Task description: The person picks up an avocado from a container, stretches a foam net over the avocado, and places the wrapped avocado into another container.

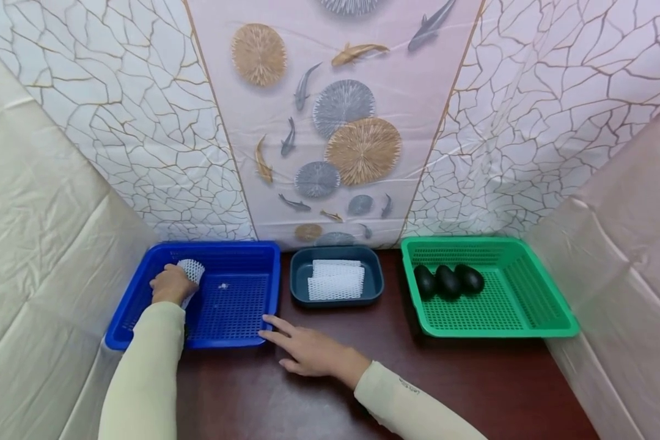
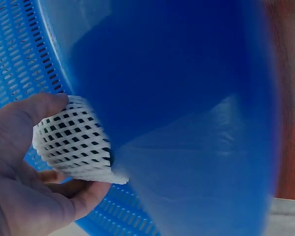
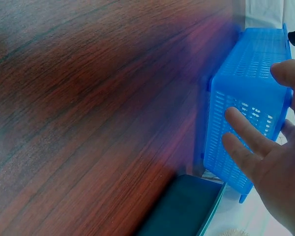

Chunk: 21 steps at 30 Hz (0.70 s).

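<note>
Foam net (image 1: 194, 269), apparently filled, is inside the blue basket (image 1: 231, 311) at the bench's (image 1: 242, 391) far left corner. Your left hand (image 1: 172, 284) curls its fingers around it; your right hand (image 1: 308, 351), fingers spread, holds nothing. Seemingly left: three bare dark ovals (image 1: 448, 283), far right corner; spare nets (image 1: 335, 287), far edge.

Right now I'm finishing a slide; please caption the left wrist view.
A left hand holds a white foam-mesh sleeve inside a blue perforated plastic basket.

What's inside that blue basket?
Inside the blue basket, the left hand grips a white foam net; its holes look dark, but whether it wraps anything I can't tell. A small pale spot shows on the basket's floor. Anything beneath hand and net is covered.
</note>
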### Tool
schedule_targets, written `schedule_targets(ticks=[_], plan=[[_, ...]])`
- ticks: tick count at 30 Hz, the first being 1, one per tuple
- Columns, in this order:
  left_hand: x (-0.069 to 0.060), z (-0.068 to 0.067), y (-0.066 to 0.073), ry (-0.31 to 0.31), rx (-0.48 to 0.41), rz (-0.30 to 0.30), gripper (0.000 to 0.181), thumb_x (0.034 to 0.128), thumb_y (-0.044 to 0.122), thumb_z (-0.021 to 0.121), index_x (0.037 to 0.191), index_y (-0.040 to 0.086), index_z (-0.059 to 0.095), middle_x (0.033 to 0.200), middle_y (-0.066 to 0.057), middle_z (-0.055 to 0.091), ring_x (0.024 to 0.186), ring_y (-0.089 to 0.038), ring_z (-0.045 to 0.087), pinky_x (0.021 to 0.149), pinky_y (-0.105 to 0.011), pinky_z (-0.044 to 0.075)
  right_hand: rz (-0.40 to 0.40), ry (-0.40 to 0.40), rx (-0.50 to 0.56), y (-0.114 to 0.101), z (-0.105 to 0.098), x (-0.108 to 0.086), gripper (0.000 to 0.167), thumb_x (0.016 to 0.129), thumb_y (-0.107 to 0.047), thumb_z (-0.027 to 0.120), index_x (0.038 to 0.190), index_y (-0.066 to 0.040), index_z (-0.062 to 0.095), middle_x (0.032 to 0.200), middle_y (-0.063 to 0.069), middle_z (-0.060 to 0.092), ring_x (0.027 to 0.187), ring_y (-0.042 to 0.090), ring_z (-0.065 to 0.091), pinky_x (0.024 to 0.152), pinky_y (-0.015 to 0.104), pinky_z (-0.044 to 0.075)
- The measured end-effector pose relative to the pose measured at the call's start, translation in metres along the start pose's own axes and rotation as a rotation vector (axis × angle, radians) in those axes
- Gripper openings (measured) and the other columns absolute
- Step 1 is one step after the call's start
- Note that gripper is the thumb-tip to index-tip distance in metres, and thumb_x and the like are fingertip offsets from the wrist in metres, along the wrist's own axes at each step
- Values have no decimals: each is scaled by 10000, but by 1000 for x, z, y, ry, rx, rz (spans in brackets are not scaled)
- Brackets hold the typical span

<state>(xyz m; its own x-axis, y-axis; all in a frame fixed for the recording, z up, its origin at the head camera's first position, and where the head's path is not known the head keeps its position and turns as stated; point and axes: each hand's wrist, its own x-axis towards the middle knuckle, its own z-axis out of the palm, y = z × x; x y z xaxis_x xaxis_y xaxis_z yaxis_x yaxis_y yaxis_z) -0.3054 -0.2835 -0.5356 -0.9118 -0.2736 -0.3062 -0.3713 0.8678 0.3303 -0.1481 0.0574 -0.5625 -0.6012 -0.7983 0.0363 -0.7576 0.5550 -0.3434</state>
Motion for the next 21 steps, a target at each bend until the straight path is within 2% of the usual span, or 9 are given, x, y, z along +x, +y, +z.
schedule_targets(ticks=[4,6,10,13,17,21], plan=[[4,-2,-1,4,90,26,682,915,212,622,1286,-277,326,1241,-520,467,1212,-636,483,975,-640,462,5,-4,8,0,-1,1,728,1026,-282,635,1646,-238,256,1751,-11,50,1051,130,676,749,185,514],[9,-1,-4,-9,126,17,682,914,213,608,1283,-290,332,1238,-511,481,1208,-617,505,987,-621,451,3,-6,8,0,-1,1,739,1022,-281,641,1648,-243,250,1751,-20,41,1036,120,673,743,183,511],[17,3,-12,-47,120,-32,715,903,211,628,1302,-296,319,1263,-514,471,1203,-604,508,993,-623,461,-5,8,3,-2,1,0,739,1019,-280,645,1646,-226,258,1751,-11,42,1014,118,674,746,179,514],[18,4,-14,-59,110,-55,720,898,218,640,1303,-288,328,1274,-504,480,1207,-593,517,1010,-628,462,-8,15,8,-2,3,0,741,1015,-272,650,1644,-220,262,1751,-14,36,1046,127,676,773,182,523],[10,1,-12,-72,78,-78,728,913,225,622,1339,-273,305,1295,-492,467,1216,-592,505,1024,-640,462,6,7,28,-2,3,0,762,1016,-269,650,1652,-251,230,1751,-28,18,1018,118,671,755,172,509],[-2,-7,-5,-73,34,-79,791,931,224,617,1420,-258,225,1340,-504,408,1244,-617,458,1020,-663,463,17,-5,52,-1,2,0,769,1020,-268,642,1656,-262,209,1752,-24,5,914,89,655,698,160,479]])
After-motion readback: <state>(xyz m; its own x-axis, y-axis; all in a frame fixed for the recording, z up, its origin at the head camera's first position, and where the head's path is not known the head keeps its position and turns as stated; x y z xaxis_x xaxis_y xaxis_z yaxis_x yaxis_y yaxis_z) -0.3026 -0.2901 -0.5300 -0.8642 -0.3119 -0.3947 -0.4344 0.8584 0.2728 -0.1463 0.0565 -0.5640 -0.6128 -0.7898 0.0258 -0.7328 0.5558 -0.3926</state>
